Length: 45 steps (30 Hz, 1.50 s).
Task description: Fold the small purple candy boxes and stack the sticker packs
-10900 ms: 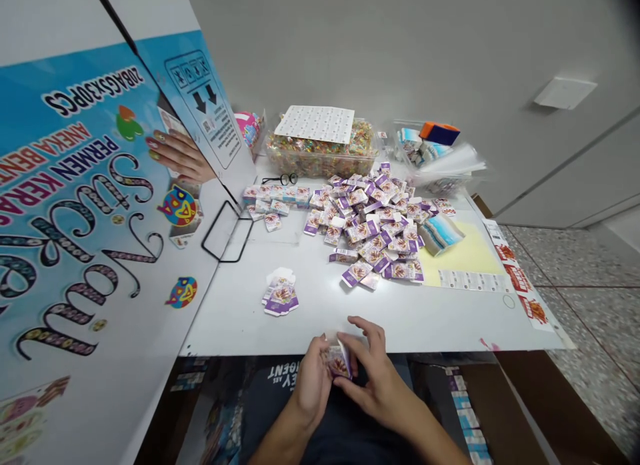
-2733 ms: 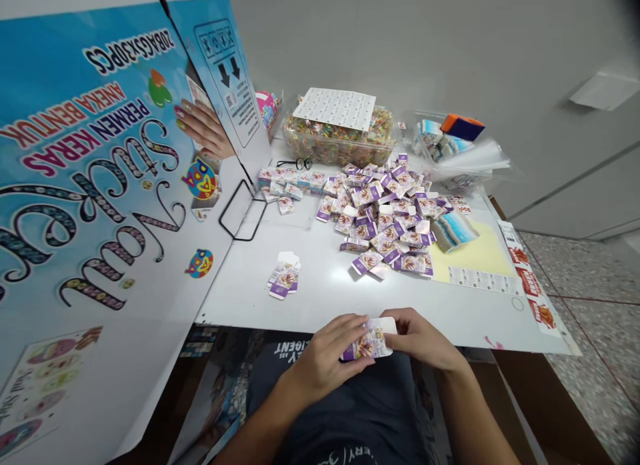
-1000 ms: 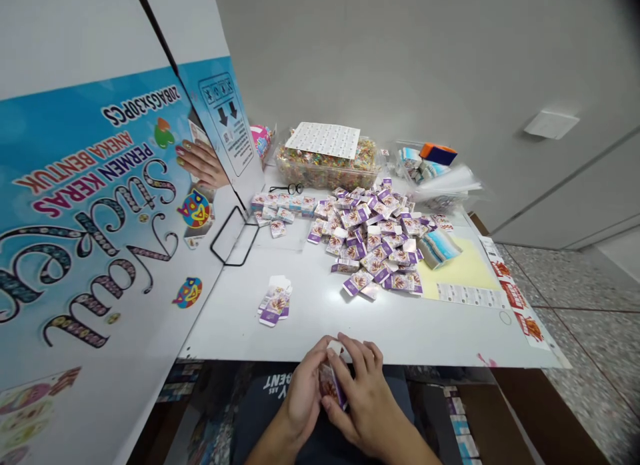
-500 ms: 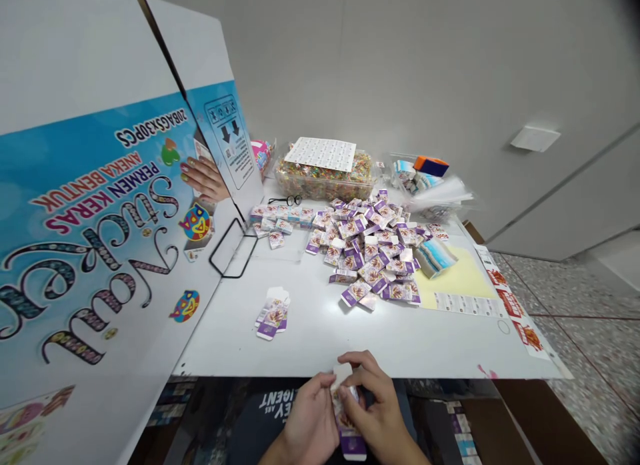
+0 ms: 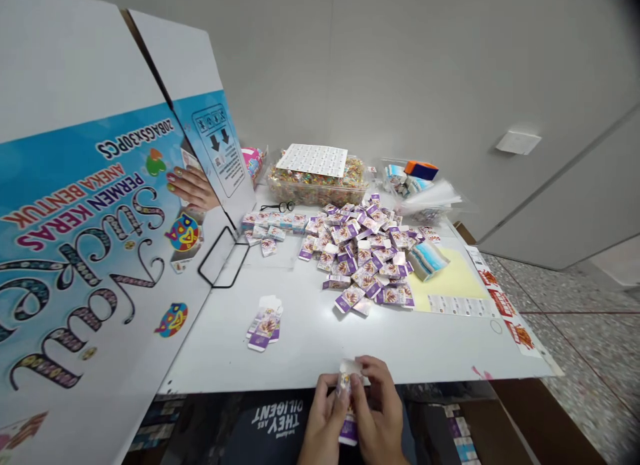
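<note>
Just past the table's front edge, a small purple-and-white paper box (image 5: 349, 430) is held upright between both hands, its white end flap standing up at the top. My left hand (image 5: 323, 418) grips its left side with the thumb on the front. My right hand (image 5: 379, 411) closes round the right side, thumb on the front and fingers behind, near the flap. Several flat, unfolded boxes (image 5: 265, 326) lie stacked on the table (image 5: 300, 345) to the left. Beyond my hands is a large heap of folded purple-and-white boxes (image 5: 365, 255).
A tall printed carton (image 5: 110, 218) walls off the left, with a black wire frame (image 5: 223, 286) beside it. Behind the heap stand a clear tub of colourful small packets (image 5: 320, 188) and a bin with plastic bags (image 5: 430, 198). Black glasses (image 5: 283, 206) lie at the back.
My hands have moved slightly right and drawn closer round the box. My left thumb now presses its front. The whole view has shifted a little.
</note>
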Motion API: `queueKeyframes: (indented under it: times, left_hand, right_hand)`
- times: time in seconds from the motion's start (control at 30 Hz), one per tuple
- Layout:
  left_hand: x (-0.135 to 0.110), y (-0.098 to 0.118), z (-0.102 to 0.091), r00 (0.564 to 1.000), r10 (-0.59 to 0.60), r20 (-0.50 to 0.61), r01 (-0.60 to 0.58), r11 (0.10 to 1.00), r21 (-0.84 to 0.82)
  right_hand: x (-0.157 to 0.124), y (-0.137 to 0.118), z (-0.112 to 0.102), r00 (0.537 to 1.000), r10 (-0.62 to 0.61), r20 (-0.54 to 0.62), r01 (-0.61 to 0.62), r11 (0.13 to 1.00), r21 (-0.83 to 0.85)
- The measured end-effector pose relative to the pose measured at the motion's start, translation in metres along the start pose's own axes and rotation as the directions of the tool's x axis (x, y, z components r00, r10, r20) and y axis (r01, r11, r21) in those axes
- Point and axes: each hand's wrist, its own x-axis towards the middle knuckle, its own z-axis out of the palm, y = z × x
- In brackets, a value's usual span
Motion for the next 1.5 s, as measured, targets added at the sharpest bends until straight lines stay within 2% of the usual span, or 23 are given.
queueKeyframes:
  times: [0.07, 0.13, 0.17, 0.23, 0.3, 0.33, 0.47, 0.53, 0.6, 0.7, 0.73, 0.77, 0.8, 0.83, 0.9, 0.93, 1.03, 1.17, 1.23, 1.3, 1.4, 1.43, 1.5]
  left_hand:
    - [-0.002, 0.000, -0.001, 0.997, 0.070, -0.041, -0.064, 0.988, 0.143]
    - [-0.003, 0.003, -0.004, 0.986, 0.143, -0.089, -0.117, 0.961, 0.250]
    - [-0.003, 0.004, -0.005, 0.978, 0.178, -0.105, -0.142, 0.949, 0.281]
    - [-0.002, 0.007, -0.007, 0.967, 0.231, -0.109, -0.186, 0.930, 0.316]
    - [-0.002, 0.009, -0.009, 0.959, 0.265, -0.100, -0.219, 0.916, 0.336]
    - [-0.001, 0.009, -0.009, 0.956, 0.277, -0.097, -0.229, 0.910, 0.345]
    - [0.001, 0.006, -0.010, 0.946, 0.312, -0.085, -0.254, 0.880, 0.401]
    - [0.002, 0.005, -0.010, 0.942, 0.324, -0.088, -0.258, 0.866, 0.429]
    - [0.004, 0.005, -0.012, 0.939, 0.329, -0.103, -0.251, 0.858, 0.449]
    - [0.006, 0.007, -0.015, 0.929, 0.346, -0.129, -0.241, 0.833, 0.498]
    - [0.007, 0.008, -0.017, 0.924, 0.358, -0.131, -0.244, 0.818, 0.521]
    - [0.007, 0.009, -0.018, 0.922, 0.367, -0.120, -0.248, 0.802, 0.544]
    - [0.007, 0.010, -0.019, 0.924, 0.370, -0.099, -0.254, 0.784, 0.566]
    - [0.007, 0.011, -0.020, 0.926, 0.370, -0.077, -0.259, 0.768, 0.585]
    - [0.006, 0.013, -0.021, 0.931, 0.362, -0.044, -0.263, 0.749, 0.608]
    - [0.006, 0.013, -0.020, 0.934, 0.357, -0.032, -0.263, 0.744, 0.614]
    - [0.004, 0.013, -0.018, 0.918, 0.395, -0.038, -0.291, 0.736, 0.611]
    - [0.004, 0.014, -0.018, 0.886, 0.464, 0.000, -0.361, 0.691, 0.626]
    - [0.004, 0.016, -0.019, 0.875, 0.483, 0.034, -0.389, 0.659, 0.644]
    - [0.004, 0.018, -0.020, 0.862, 0.505, 0.045, -0.405, 0.633, 0.660]
    - [0.003, 0.017, -0.019, 0.853, 0.519, 0.047, -0.412, 0.616, 0.671]
    - [0.003, 0.016, -0.019, 0.854, 0.519, 0.035, -0.407, 0.626, 0.665]
    - [0.003, 0.014, -0.018, 0.851, 0.525, -0.029, -0.388, 0.665, 0.638]
  right_hand:
    - [0.000, 0.002, -0.003, 1.000, -0.019, 0.022, 0.019, 1.000, -0.013]
    - [0.005, -0.001, -0.008, 0.984, -0.087, 0.153, 0.096, 0.994, -0.053]
    - [0.009, -0.004, -0.011, 0.960, -0.149, 0.236, 0.168, 0.984, -0.061]
    - [0.017, -0.010, -0.015, 0.882, -0.282, 0.377, 0.321, 0.946, -0.041]
    - [0.022, -0.016, -0.016, 0.830, -0.343, 0.439, 0.384, 0.923, -0.006]
    - [0.023, -0.018, -0.015, 0.832, -0.339, 0.439, 0.375, 0.927, 0.005]
    - [0.019, -0.018, -0.009, 0.926, -0.177, 0.335, 0.188, 0.982, 0.000]
    - [0.015, -0.014, -0.006, 0.952, -0.116, 0.282, 0.131, 0.991, -0.035]
    - [0.012, -0.011, -0.004, 0.952, -0.155, 0.264, 0.175, 0.983, -0.053]
    - [0.012, -0.011, -0.003, 0.921, -0.231, 0.315, 0.247, 0.969, -0.014]
    - [0.013, -0.012, -0.002, 0.925, -0.194, 0.326, 0.202, 0.979, 0.008]
    - [0.013, -0.013, -0.001, 0.939, -0.108, 0.325, 0.102, 0.994, 0.035]
    - [0.014, -0.015, 0.000, 0.947, 0.017, 0.319, -0.042, 0.996, 0.074]
    - [0.015, -0.016, 0.001, 0.935, 0.157, 0.318, -0.206, 0.970, 0.127]
    - [0.018, -0.019, 0.004, 0.855, 0.378, 0.356, -0.476, 0.844, 0.248]
    - [0.020, -0.020, 0.005, 0.815, 0.436, 0.380, -0.555, 0.776, 0.300]
    - [0.024, -0.021, 0.009, 0.760, 0.518, 0.391, -0.648, 0.644, 0.406]
    - [0.024, -0.020, 0.013, 0.709, 0.597, 0.375, -0.702, 0.549, 0.454]
    - [0.021, -0.018, 0.013, 0.725, 0.595, 0.346, -0.687, 0.593, 0.420]
    - [0.016, -0.016, 0.011, 0.788, 0.543, 0.290, -0.615, 0.710, 0.341]
    - [0.005, -0.015, 0.006, 0.894, 0.363, 0.263, -0.416, 0.891, 0.182]
    - [0.002, -0.014, 0.005, 0.914, 0.295, 0.278, -0.343, 0.928, 0.145]
    - [-0.001, -0.014, 0.004, 0.922, 0.214, 0.323, -0.262, 0.959, 0.111]
